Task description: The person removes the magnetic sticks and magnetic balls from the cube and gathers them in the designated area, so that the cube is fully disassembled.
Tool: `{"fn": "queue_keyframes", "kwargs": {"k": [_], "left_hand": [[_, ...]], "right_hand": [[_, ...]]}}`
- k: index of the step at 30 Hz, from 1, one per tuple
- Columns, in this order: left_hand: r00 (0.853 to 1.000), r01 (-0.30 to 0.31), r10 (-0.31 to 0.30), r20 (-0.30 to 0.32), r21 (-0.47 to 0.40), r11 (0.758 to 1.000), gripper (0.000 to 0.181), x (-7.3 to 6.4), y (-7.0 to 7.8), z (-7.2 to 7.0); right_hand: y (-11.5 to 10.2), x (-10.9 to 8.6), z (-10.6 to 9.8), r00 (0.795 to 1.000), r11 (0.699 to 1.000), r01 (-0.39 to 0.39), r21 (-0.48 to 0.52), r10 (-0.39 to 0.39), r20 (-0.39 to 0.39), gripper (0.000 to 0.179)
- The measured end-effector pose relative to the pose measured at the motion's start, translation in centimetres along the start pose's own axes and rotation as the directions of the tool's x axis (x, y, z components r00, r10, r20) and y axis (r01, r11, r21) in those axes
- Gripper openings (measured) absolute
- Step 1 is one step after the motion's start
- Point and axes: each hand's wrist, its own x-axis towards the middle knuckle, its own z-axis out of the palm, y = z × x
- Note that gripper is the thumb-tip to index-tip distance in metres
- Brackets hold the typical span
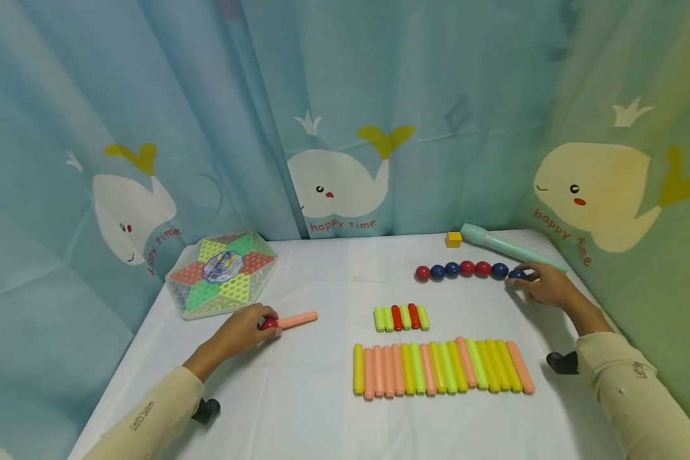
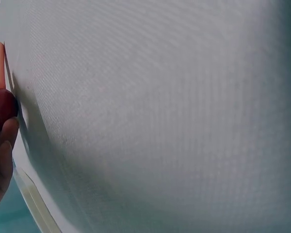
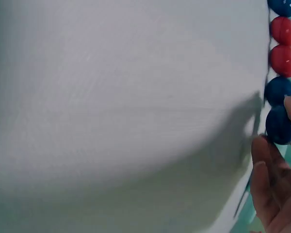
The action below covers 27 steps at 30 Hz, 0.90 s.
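My left hand [image 1: 243, 329] pinches a glossy red ball [image 1: 269, 324] on the left part of the table. A salmon-coloured stick [image 1: 299, 319] lies at the ball's side and points right; in the left wrist view the two appear to touch. At the back right my right hand [image 1: 546, 285] holds a dark blue ball [image 3: 279, 127] between thumb and fingers. This ball is at the right end of a row of several red and blue balls, against another blue ball [image 1: 499, 271].
Short green and red sticks [image 1: 405, 317] lie side by side mid-table. Nearer stands a longer row of salmon, yellow and green sticks [image 1: 443, 367]. A star-patterned game board [image 1: 221, 275] lies back left. Behind the balls are a yellow cube [image 1: 453, 239] and a mint-green tube [image 1: 503, 245].
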Motion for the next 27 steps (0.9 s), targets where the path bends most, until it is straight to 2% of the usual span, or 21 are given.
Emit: {"fn": "queue_keyframes", "kwargs": {"k": [6,15,20,27], "left_hand": [[1.0,-0.015,0.015,-0.006,0.004,1.0,0.031,0.0,0.2,0.1],[1.0,0.011,-0.011,0.004,-0.003,1.0,0.031,0.0,0.2,0.0],[0.999,0.034,-0.034,0.021,-0.013,0.999,0.033,0.2,0.3,0.0],[0.999,0.032,-0.032,0.023,-0.004,0.999,0.034,0.2,0.1,-0.1]], "right_hand": [[1.2,0.1,-0.1,0.996,0.996,-0.09,-0.023,0.09,0.011,0.057],[0.7,1.0,-0.4,0.983,0.984,-0.175,-0.037,0.176,0.046,0.065],[1.0,1.4,-0.4,0.978,0.98,-0.2,-0.015,0.2,0.056,0.067],[0.8,1.5,-0.4,0.98,0.983,-0.184,0.009,0.183,0.083,0.069]]}}
